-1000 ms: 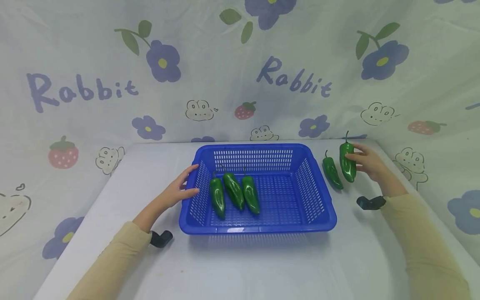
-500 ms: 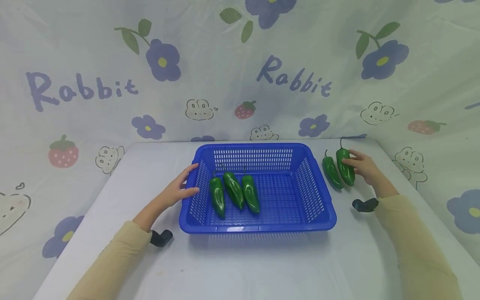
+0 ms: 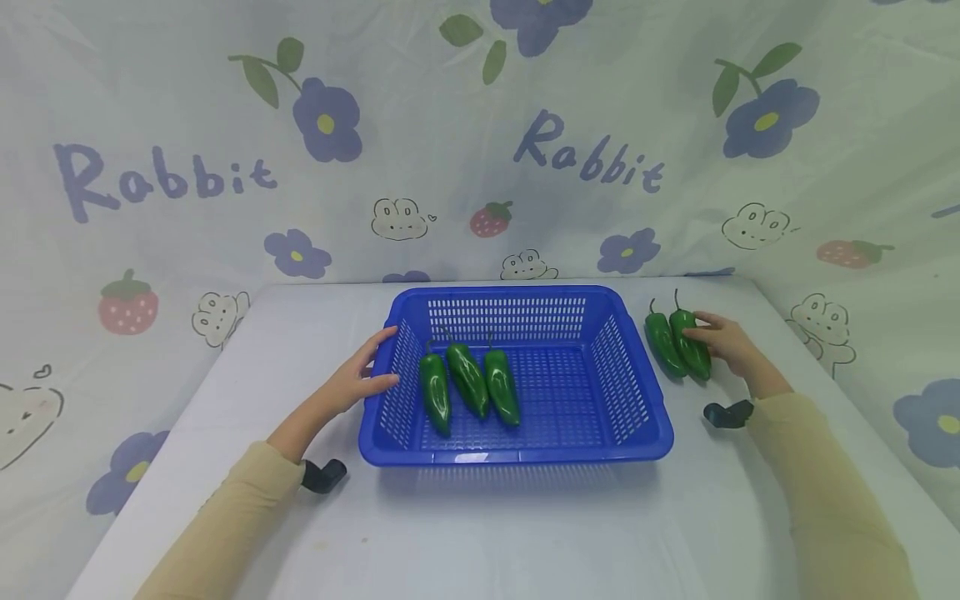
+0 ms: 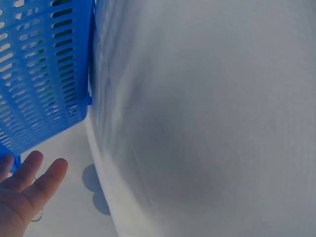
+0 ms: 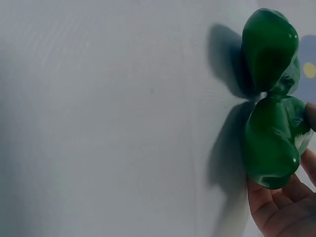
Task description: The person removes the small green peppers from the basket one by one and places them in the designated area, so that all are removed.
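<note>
On the right of the table my right hand (image 3: 727, 343) holds a green chili pepper (image 3: 690, 346) between thumb and fingers. A second chili pepper (image 3: 663, 346) lies just left of it, and in the right wrist view the held pepper (image 5: 271, 143) seems to touch this neighbour (image 5: 269, 47). My left hand (image 3: 356, 375) rests at the left rim of a blue plastic basket (image 3: 517, 457), thumb and fingers spread. Three more green peppers lie side by side in the basket's left half, among them the middle pepper (image 3: 467, 381). In the left wrist view, the fingers (image 4: 47, 180) look extended beside the slotted wall (image 4: 44, 74).
A white table (image 3: 480, 533) bears everything, with a printed rabbit-and-flower cloth (image 3: 450, 150) hanging behind it. The basket's high right wall (image 3: 618, 379) stands between its inside and the two peppers outside. Black devices sit at both wrists.
My right hand has brought its pepper leftward and lower, close against the neighbouring pepper. The left hand, the basket and the peppers in it stay where they were.
</note>
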Action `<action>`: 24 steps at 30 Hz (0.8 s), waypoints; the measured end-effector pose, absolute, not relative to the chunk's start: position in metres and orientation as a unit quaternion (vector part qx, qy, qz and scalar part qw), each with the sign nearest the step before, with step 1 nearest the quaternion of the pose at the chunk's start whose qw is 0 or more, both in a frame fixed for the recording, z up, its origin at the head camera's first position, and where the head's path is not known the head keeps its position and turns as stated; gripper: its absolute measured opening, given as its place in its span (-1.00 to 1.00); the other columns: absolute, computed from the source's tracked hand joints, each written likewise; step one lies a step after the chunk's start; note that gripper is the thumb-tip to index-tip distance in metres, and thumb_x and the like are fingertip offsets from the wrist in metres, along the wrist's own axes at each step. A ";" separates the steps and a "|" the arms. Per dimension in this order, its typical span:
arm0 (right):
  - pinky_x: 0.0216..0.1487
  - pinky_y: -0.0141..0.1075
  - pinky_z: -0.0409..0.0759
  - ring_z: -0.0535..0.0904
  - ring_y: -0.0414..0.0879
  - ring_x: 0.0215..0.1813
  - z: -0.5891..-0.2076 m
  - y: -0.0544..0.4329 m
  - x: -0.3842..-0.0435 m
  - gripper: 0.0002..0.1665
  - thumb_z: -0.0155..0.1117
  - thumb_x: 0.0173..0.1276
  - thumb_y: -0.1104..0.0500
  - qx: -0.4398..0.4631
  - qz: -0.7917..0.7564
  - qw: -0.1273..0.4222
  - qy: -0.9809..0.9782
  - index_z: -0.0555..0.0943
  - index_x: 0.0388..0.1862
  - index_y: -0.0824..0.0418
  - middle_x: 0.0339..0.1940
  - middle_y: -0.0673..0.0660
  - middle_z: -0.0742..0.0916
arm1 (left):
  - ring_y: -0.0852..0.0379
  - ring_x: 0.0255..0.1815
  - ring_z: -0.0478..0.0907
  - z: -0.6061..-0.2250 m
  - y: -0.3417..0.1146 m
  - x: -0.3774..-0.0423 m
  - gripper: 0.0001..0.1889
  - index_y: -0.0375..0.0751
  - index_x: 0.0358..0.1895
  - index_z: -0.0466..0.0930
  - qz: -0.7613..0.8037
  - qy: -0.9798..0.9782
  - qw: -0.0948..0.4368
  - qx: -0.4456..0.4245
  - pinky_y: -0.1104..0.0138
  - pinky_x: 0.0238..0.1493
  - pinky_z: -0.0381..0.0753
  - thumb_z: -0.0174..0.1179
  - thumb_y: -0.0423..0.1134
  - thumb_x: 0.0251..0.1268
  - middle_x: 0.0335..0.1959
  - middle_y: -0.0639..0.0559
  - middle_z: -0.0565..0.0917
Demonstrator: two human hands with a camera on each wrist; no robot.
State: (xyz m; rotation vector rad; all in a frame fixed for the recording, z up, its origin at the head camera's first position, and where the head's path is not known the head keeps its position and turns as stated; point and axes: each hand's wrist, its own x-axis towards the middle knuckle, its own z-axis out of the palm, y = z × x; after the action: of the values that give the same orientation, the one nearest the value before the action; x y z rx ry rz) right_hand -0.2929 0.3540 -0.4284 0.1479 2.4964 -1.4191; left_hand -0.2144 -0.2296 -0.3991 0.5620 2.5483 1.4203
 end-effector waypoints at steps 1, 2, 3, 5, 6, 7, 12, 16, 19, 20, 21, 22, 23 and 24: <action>0.32 0.11 0.17 0.08 0.37 0.36 -0.430 0.354 -0.293 -0.08 0.03 0.37 -0.05 0.051 -0.487 0.135 0.861 -0.19 0.45 0.32 0.37 0.55 0.06 | -0.43 0.36 -0.02 -0.399 -0.230 -0.214 -0.20 -0.12 0.44 -0.15 0.476 0.855 0.085 0.189 -0.27 0.16 0.19 0.08 -0.14 0.18 0.44 -0.32 -0.13; 0.31 0.11 0.17 0.09 0.37 0.36 -0.431 0.355 -0.293 -0.08 0.03 0.37 -0.05 0.052 -0.483 0.138 0.863 -0.18 0.45 0.31 0.37 0.55 0.06 | -0.44 0.35 -0.02 -0.399 -0.230 -0.214 -0.20 -0.12 0.44 -0.15 0.476 0.855 0.085 0.189 -0.27 0.16 0.19 0.08 -0.14 0.18 0.44 -0.32 -0.13; 0.31 0.11 0.18 0.09 0.37 0.36 -0.432 0.355 -0.293 -0.09 0.02 0.37 -0.06 0.053 -0.479 0.141 0.865 -0.18 0.45 0.30 0.37 0.55 0.06 | -0.44 0.36 -0.03 -0.399 -0.230 -0.214 -0.20 -0.12 0.44 -0.15 0.475 0.855 0.085 0.189 -0.27 0.17 0.19 0.08 -0.14 0.18 0.44 -0.33 -0.13; 0.31 0.12 0.17 0.09 0.38 0.36 -0.433 0.355 -0.294 -0.08 0.02 0.37 -0.08 0.056 -0.473 0.144 0.868 -0.18 0.45 0.30 0.37 0.55 0.06 | -0.44 0.36 -0.03 -0.400 -0.230 -0.214 -0.20 -0.12 0.44 -0.15 0.474 0.856 0.085 0.189 -0.27 0.17 0.18 0.08 -0.14 0.18 0.44 -0.33 -0.14; 0.31 0.12 0.17 0.08 0.38 0.36 -0.434 0.355 -0.294 -0.07 0.02 0.36 -0.09 0.058 -0.470 0.144 0.869 -0.18 0.45 0.29 0.37 0.54 0.06 | -0.44 0.36 -0.03 -0.400 -0.230 -0.215 -0.20 -0.12 0.44 -0.15 0.474 0.856 0.085 0.189 -0.27 0.17 0.18 0.08 -0.14 0.19 0.44 -0.33 -0.14; 0.31 0.13 0.16 0.07 0.38 0.37 -0.434 0.356 -0.295 -0.07 0.02 0.36 -0.10 0.058 -0.467 0.144 0.871 -0.18 0.45 0.29 0.37 0.54 0.06 | -0.44 0.35 -0.03 -0.400 -0.230 -0.215 -0.20 -0.12 0.44 -0.15 0.474 0.856 0.084 0.189 -0.27 0.17 0.18 0.08 -0.14 0.19 0.44 -0.32 -0.14; 0.32 0.14 0.14 0.06 0.38 0.37 -0.434 0.354 -0.295 -0.08 0.02 0.36 -0.10 0.058 -0.457 0.142 0.876 -0.14 0.43 0.36 0.37 0.53 0.07 | -0.44 0.35 -0.02 -0.401 -0.231 -0.215 -0.20 -0.11 0.44 -0.14 0.476 0.854 0.082 0.191 -0.27 0.17 0.18 0.08 -0.15 0.18 0.44 -0.32 -0.13; 0.32 0.15 0.13 0.05 0.38 0.37 -0.432 0.353 -0.294 -0.09 0.02 0.36 -0.09 0.063 -0.456 0.143 0.876 -0.12 0.42 0.39 0.38 0.52 0.06 | -0.44 0.36 -0.03 -0.401 -0.231 -0.215 -0.20 -0.10 0.44 -0.14 0.476 0.854 0.082 0.192 -0.27 0.18 0.17 0.08 -0.15 0.18 0.44 -0.32 -0.13; 0.32 0.14 0.13 0.04 0.38 0.37 -0.431 0.352 -0.294 -0.09 0.02 0.36 -0.08 0.065 -0.458 0.145 0.875 -0.12 0.43 0.38 0.38 0.53 0.06 | -0.44 0.36 -0.04 -0.401 -0.231 -0.215 -0.20 -0.09 0.44 -0.15 0.476 0.854 0.083 0.192 -0.27 0.19 0.16 0.08 -0.14 0.18 0.44 -0.32 -0.13; 0.32 0.14 0.13 0.05 0.38 0.37 -0.431 0.352 -0.294 -0.08 0.02 0.36 -0.08 0.064 -0.458 0.144 0.875 -0.13 0.43 0.38 0.37 0.53 0.07 | -0.44 0.36 -0.05 -0.401 -0.231 -0.216 -0.20 -0.09 0.44 -0.15 0.475 0.855 0.083 0.192 -0.26 0.19 0.15 0.08 -0.14 0.18 0.44 -0.32 -0.13; 0.32 0.14 0.14 0.06 0.38 0.37 -0.431 0.353 -0.294 -0.08 0.02 0.36 -0.09 0.064 -0.458 0.144 0.875 -0.13 0.43 0.38 0.37 0.54 0.08 | -0.44 0.36 -0.05 -0.401 -0.231 -0.215 -0.20 -0.09 0.44 -0.15 0.475 0.855 0.083 0.192 -0.26 0.19 0.14 0.08 -0.14 0.18 0.44 -0.32 -0.14; 0.31 0.14 0.15 0.06 0.38 0.37 -0.431 0.353 -0.293 -0.08 0.02 0.36 -0.09 0.063 -0.459 0.143 0.874 -0.13 0.43 0.38 0.37 0.54 0.08 | -0.44 0.36 -0.05 -0.401 -0.231 -0.215 -0.20 -0.09 0.44 -0.15 0.475 0.855 0.083 0.191 -0.26 0.19 0.14 0.08 -0.14 0.18 0.44 -0.32 -0.14; 0.31 0.13 0.17 0.08 0.37 0.36 -0.431 0.353 -0.293 -0.08 0.02 0.36 -0.09 0.062 -0.459 0.143 0.875 -0.13 0.43 0.38 0.37 0.54 0.09 | -0.44 0.37 -0.06 -0.401 -0.231 -0.215 -0.20 -0.08 0.44 -0.15 0.474 0.856 0.082 0.190 -0.26 0.19 0.14 0.08 -0.14 0.18 0.44 -0.32 -0.14; 0.30 0.13 0.18 0.08 0.38 0.36 -0.430 0.353 -0.293 -0.08 0.01 0.36 -0.10 0.060 -0.458 0.142 0.876 -0.14 0.43 0.39 0.36 0.54 0.09 | -0.44 0.37 -0.05 -0.401 -0.231 -0.215 -0.20 -0.08 0.44 -0.15 0.474 0.856 0.082 0.190 -0.26 0.19 0.14 0.08 -0.14 0.18 0.44 -0.32 -0.13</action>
State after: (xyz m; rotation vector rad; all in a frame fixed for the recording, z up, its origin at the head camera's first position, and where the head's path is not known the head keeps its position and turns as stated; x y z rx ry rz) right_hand -0.2934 0.3534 -0.4303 0.1732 2.5272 -1.3210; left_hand -0.2153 -0.2312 -0.4011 0.5672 2.5560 1.4158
